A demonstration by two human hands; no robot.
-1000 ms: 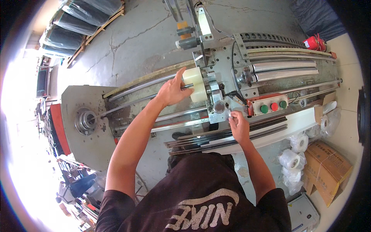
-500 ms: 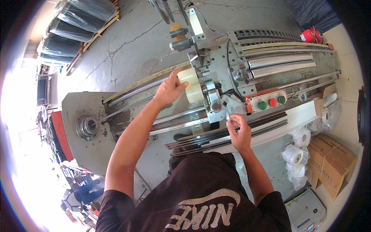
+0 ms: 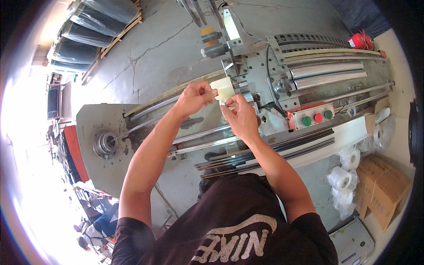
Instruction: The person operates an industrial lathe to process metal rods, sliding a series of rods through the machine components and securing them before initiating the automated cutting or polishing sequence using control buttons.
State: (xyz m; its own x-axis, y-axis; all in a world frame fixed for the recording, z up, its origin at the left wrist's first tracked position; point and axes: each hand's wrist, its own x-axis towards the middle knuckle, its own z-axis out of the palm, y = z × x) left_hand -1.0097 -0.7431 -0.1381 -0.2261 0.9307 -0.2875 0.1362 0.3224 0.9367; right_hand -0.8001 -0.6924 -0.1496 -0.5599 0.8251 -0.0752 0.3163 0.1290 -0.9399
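A cream-coloured roll, like a wide roll of tape or film, sits on the machine's metal carriage. My left hand is at the roll's left side, thumb and forefinger pinched together at its edge. What lies between those fingertips is too small to make out. My right hand is closed just below the roll, its thumb and fingertips pinching a small whitish strip against or very near the roll's lower part. The two hands are a short way apart.
A control box with red and green buttons is right of my right hand. Metal rails cross the machine; dark thin rods lie on its near side. Clear-wrapped rolls and a cardboard box stand at right.
My right hand has moved up and left from beside the carriage to the roll, bringing the small whitish piece. My left hand has come off the roll's top and now pinches at its left edge.
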